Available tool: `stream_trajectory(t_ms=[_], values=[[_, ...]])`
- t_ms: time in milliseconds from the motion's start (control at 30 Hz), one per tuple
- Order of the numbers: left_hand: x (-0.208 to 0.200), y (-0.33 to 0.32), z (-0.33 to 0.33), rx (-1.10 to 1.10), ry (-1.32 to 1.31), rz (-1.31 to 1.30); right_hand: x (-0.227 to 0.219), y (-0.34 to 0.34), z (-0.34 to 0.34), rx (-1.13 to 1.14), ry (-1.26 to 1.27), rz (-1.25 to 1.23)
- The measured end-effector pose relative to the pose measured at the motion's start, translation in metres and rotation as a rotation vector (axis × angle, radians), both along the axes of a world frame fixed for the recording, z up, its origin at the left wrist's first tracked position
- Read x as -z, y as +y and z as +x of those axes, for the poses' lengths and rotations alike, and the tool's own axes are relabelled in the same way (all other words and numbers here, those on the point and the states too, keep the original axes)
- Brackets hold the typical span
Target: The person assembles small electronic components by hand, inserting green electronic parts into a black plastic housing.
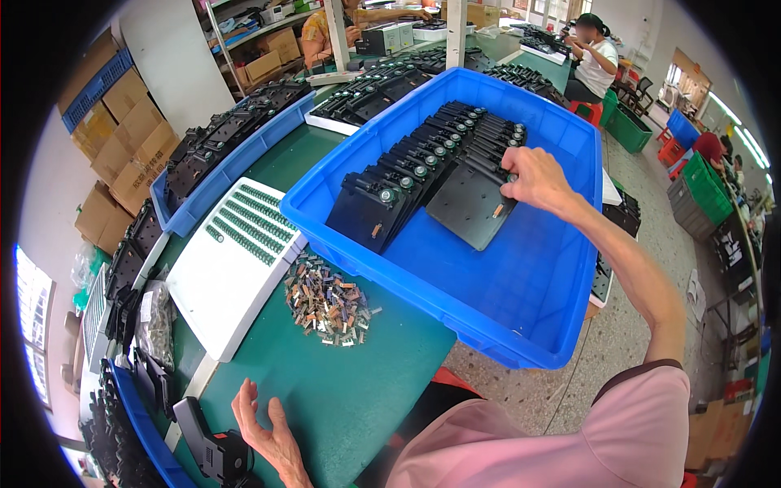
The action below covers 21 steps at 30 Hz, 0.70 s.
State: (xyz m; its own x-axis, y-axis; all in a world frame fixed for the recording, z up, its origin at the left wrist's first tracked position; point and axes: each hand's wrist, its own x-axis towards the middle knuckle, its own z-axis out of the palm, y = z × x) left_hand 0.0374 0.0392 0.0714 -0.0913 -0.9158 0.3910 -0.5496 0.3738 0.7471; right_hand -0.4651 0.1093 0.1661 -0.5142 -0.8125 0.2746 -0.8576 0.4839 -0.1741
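Note:
My right hand point(533, 175) reaches into a large blue plastic bin point(521, 335), its fingers closed on the upper end of a flat black panel point(472, 203) with a tube-like edge. That panel leans on a row of similar black panels point(366, 213), each with a small round piece on its tubular end. My left hand point(264, 427) hangs over the green table point(366, 407) with fingers apart and nothing in them. Beside it lies a black device with a handle-like arm point(213, 443), its kind unclear.
A pile of small metal and coloured pieces point(329, 301) lies beside the bin. A white foam tray point(203, 297) holds rows of small green round parts point(252, 224). More black panels fill a blue tray point(175, 215) behind. Two people sit at the far tables.

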Motion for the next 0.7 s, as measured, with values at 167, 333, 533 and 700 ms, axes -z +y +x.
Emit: stream_trajectory(t_ms=[167,333,533,700], values=[[0.0,-0.002,0.004,-0.024,-0.018,-0.005,0.019,-0.012,0.003,-0.003,0.035,0.031],[-0.004,0.0,0.004,-0.024,-0.021,-0.001,0.026,-0.015,0.002,0.003,0.005,0.038],[-0.007,0.003,0.002,-0.005,-0.034,0.012,0.036,-0.029,0.004,0.005,0.0,0.025],[-0.007,0.004,-0.003,0.02,-0.03,0.011,0.033,-0.037,-0.001,0.005,0.017,0.041]])
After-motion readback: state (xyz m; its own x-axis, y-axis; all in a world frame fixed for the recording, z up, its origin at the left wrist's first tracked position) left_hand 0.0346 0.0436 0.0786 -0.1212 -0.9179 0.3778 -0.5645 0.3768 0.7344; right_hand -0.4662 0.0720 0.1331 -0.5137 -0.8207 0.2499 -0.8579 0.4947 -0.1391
